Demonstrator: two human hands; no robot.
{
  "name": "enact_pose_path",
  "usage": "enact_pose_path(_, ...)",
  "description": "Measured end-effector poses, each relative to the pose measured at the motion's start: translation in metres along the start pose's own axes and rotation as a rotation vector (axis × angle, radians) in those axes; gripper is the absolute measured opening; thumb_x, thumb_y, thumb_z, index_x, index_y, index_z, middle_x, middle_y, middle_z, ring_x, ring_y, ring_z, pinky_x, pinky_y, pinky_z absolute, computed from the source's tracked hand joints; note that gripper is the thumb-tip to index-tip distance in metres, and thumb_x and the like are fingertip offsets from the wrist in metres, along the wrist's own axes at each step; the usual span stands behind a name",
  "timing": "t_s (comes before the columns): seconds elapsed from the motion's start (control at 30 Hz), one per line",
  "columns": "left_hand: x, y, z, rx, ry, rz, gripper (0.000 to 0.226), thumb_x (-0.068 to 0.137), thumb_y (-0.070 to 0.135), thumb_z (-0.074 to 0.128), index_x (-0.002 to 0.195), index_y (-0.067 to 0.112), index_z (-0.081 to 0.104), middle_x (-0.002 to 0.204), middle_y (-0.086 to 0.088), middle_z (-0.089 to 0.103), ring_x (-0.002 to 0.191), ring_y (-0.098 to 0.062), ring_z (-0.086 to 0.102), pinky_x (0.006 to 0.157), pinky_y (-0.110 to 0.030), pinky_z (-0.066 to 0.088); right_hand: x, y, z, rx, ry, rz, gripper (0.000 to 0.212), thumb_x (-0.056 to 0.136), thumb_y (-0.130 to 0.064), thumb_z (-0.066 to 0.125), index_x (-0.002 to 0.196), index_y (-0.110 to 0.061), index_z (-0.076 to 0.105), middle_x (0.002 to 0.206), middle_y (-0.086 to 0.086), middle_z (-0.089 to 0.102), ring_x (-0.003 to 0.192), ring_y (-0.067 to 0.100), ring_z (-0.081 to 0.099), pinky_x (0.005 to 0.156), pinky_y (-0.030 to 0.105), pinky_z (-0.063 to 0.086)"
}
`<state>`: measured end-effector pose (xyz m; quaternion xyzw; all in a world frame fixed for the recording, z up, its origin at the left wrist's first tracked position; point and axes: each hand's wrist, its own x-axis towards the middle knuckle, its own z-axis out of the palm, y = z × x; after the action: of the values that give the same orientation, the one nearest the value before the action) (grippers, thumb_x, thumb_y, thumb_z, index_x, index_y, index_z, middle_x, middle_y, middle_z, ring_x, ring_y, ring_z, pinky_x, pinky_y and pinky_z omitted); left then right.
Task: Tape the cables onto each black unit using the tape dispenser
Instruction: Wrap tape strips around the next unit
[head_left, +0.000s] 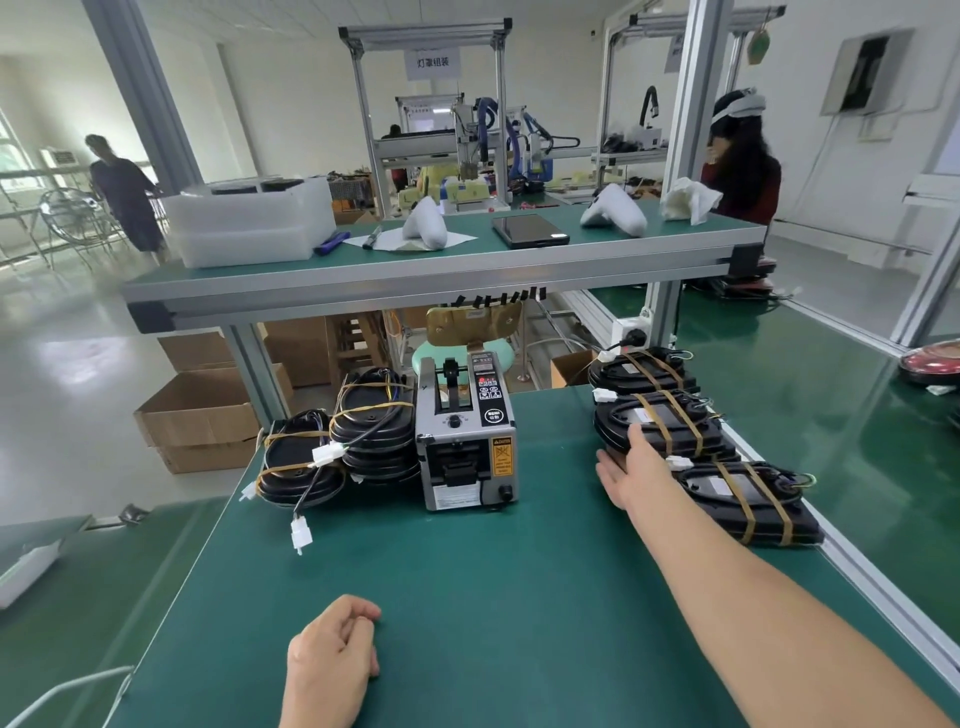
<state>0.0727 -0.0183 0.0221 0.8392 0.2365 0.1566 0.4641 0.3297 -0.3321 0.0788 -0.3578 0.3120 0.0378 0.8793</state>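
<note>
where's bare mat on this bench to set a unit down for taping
The widest bare mat lies in front of the tape dispenser, between the left hand and the right forearm. A narrower strip runs between dispenser and right hand. Crowded: the untaped stacks left, the taped units right.

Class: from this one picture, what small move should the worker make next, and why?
Probably draw the right hand back and reach for an untaped unit left of the dispenser. The right stack it touches is already taped; the left hand is idle.
</note>
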Motion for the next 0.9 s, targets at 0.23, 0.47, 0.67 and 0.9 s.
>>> enact_pose_path(0.23, 0.003, -0.004, 0.0, -0.014, -0.017, 0.016, 0.033, 0.094, -0.008, 0.057, 0.081, 0.018, 0.073, 0.05, -0.01, 0.067, 0.049, -0.01, 0.06, 0.059, -0.012, 0.049, -0.022, 0.008, -0.015, -0.046, -0.072, -0.118, 0.069, 0.099, -0.036, 0.071, 0.155, -0.013, 0.037, 0.145, 0.006, 0.058, 0.105, 0.025, 0.074, 0.094, 0.036, 0.056)
enact_pose_path(0.47, 0.006, -0.011, -0.002, -0.074, -0.054, 0.094, 0.035, 0.103, -0.005, 0.055, 0.098, 0.026, 0.071, 0.059, -0.008, 0.071, 0.053, -0.011, 0.058, 0.062, -0.015, 0.048, -0.084, 0.014, -0.033, -0.448, -0.291, -0.425, 0.018, 0.103, -0.035, 0.063, 0.117, -0.025, 0.064, 0.116, -0.001, 0.077, 0.087, 0.025, 0.079, 0.066, 0.031, 0.047)
enact_pose_path(0.67, 0.007, -0.015, 0.0, -0.196, -0.056, 0.134, 0.038, 0.108, 0.002, 0.052, 0.125, 0.035, 0.058, 0.085, 0.001, 0.081, 0.085, -0.016, 0.075, 0.097, -0.041, 0.052, -0.133, 0.009, -0.047, -0.854, -0.657, -0.736, 0.023, 0.1, -0.042, 0.065, 0.119, -0.031, 0.068, 0.111, -0.003, 0.077, 0.098, 0.024, 0.075, 0.08, 0.031, 0.057)
enact_pose_path(0.9, 0.01, -0.013, -0.002, -0.328, 0.011, 0.105, 0.042, 0.115, 0.021, 0.046, 0.116, 0.06, 0.062, 0.095, 0.001, 0.083, 0.087, -0.016, 0.081, 0.094, -0.036, 0.05, -0.151, 0.026, -0.028, -1.793, -0.965, -0.828, 0.044, 0.092, -0.07, 0.046, 0.126, -0.044, 0.05, 0.108, -0.022, 0.066, 0.104, 0.008, 0.057, 0.105, 0.03, 0.043)
